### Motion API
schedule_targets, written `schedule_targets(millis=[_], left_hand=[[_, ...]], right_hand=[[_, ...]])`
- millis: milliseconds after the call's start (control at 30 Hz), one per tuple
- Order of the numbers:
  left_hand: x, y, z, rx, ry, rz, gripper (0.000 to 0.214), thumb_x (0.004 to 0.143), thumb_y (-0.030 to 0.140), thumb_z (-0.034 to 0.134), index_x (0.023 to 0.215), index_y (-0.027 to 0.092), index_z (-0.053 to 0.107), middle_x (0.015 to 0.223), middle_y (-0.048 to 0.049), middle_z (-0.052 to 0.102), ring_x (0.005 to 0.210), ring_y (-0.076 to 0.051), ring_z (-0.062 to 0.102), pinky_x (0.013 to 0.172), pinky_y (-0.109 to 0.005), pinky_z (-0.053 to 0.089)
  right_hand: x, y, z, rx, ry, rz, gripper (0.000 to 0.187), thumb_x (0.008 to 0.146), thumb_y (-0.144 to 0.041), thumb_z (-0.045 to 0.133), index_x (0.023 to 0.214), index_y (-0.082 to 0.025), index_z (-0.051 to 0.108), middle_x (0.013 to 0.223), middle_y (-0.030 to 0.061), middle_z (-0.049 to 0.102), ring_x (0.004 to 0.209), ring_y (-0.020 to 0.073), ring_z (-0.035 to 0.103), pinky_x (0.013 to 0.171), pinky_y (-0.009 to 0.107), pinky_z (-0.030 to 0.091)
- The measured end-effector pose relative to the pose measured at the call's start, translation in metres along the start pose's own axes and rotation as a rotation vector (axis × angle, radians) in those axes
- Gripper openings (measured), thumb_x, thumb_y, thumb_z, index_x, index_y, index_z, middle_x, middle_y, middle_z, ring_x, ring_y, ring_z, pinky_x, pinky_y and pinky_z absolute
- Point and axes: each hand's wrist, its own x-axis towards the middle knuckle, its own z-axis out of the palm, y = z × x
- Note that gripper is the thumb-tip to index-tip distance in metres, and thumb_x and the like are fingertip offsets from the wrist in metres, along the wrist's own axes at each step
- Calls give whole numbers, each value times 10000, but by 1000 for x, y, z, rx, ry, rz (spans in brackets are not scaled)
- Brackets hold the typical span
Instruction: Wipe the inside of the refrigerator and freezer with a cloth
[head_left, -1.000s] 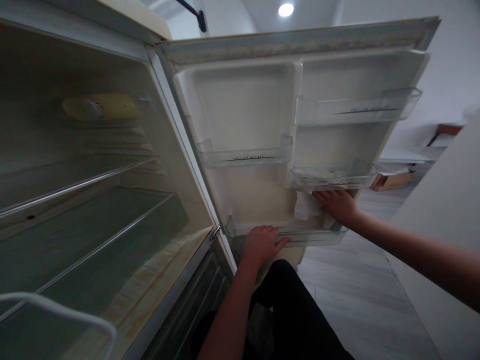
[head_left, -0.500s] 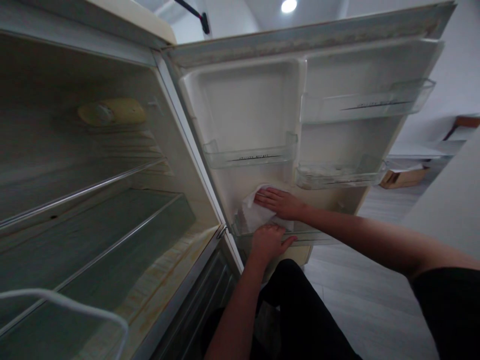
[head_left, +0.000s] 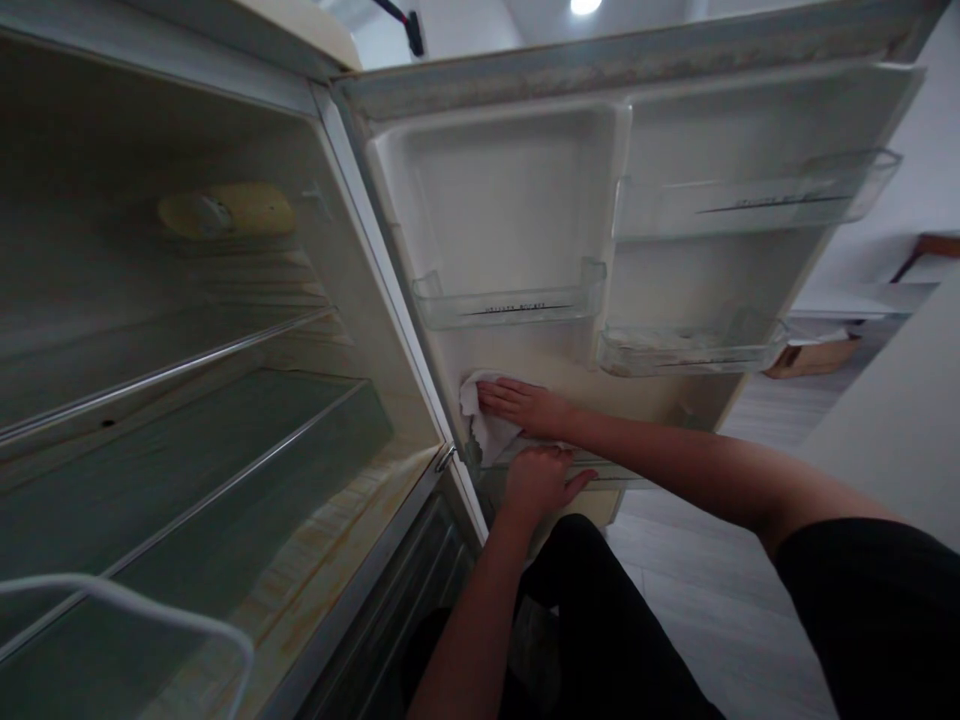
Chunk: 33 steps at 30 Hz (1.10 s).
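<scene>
An open fridge door [head_left: 510,200] faces me with clear shelves on its inner side. My right hand [head_left: 525,405] lies flat, fingers stretched, pressing a white cloth [head_left: 484,428] against the door's lower inner wall near the hinge side. My left hand [head_left: 541,480] grips the front rim of the bottom door shelf [head_left: 607,472], fingers curled over it.
The fridge's inside [head_left: 187,400] is on the left with glass shelves, a yellowish lamp cover [head_left: 225,210] and a white wire rack [head_left: 135,610]. Two upper door bins [head_left: 510,300] [head_left: 690,350] sit above my hands. Pale floor [head_left: 720,590] and a cardboard box [head_left: 810,355] lie to the right.
My right hand has slid the cloth leftward across the door's lower wall, from under the right bin to the hinge side. My left hand has stayed on the bottom shelf rim.
</scene>
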Motion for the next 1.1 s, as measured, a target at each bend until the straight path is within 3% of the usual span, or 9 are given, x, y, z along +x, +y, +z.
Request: schedule_targets(millis=[200, 333, 433, 533, 667, 767, 900, 1100], left_hand=[[-1, -2, 1, 3, -1, 9, 577, 971, 649, 431, 949, 163, 740, 886, -118, 746, 832, -253, 709, 719, -344, 500], [-1, -3, 3, -6, 4, 17, 565, 975, 648, 423, 961, 175, 731, 902, -102, 745, 845, -249, 706, 740, -351, 501], [-2, -3, 3, -3, 5, 16, 547, 978, 639, 424, 958, 181, 723, 907, -89, 742, 848, -251, 701, 730, -358, 497], [-2, -2, 1, 0, -4, 13, 547, 979, 643, 417, 966, 186, 718, 911, -85, 738, 837, -250, 697, 718, -363, 490], [0, 0, -2, 12, -11, 13, 527, 985, 625, 422, 979, 191, 721, 892, -89, 734, 854, -250, 694, 726, -362, 482], [1, 1, -2, 21, -7, 1, 524, 983, 625, 429, 962, 192, 722, 877, -92, 732, 845, -252, 690, 718, -363, 476], [1, 0, -1, 18, -15, 9, 529, 985, 631, 417, 966, 197, 720, 893, -94, 735, 853, -244, 685, 736, -357, 475], [3, 1, 0, 12, -10, 2, 524, 986, 626, 419, 963, 195, 717, 912, -93, 736, 860, -244, 688, 733, -352, 474]], right_hand=[[-29, 9, -14, 43, 101, 35, 787, 828, -191, 659, 1552, -74, 374, 1623, 105, 321, 1546, 235, 202, 1277, 389, 206], [-76, 20, -36, 40, -2, 84, 924, 760, -229, 765, 1573, -109, 342, 1632, 96, 302, 1555, 251, 165, 1267, 414, 219], [-126, 32, -51, 39, -108, 130, 977, 735, -216, 795, 1586, -148, 319, 1621, 92, 329, 1526, 264, 254, 1190, 403, 364], [-178, 45, -64, 30, -187, 186, 859, 779, -123, 699, 1567, -201, 364, 1582, 55, 409, 1425, 233, 435, 1059, 345, 492], [-220, 57, -75, 20, -197, 247, 630, 839, -32, 513, 1426, -254, 560, 1491, -1, 531, 1363, 219, 511, 1158, 422, 418], [-226, 56, -78, 51, -217, 338, 576, 875, -54, 471, 1383, -293, 603, 1478, -13, 544, 1380, 239, 496, 1216, 485, 337], [-219, 48, -76, 54, -209, 389, 621, 885, -41, 437, 1438, -300, 551, 1475, 16, 545, 1362, 269, 507, 1197, 557, 337], [-206, 44, -63, 43, -169, 257, 632, 892, 0, 409, 1469, -242, 501, 1504, 45, 515, 1395, 256, 479, 1100, 459, 473]])
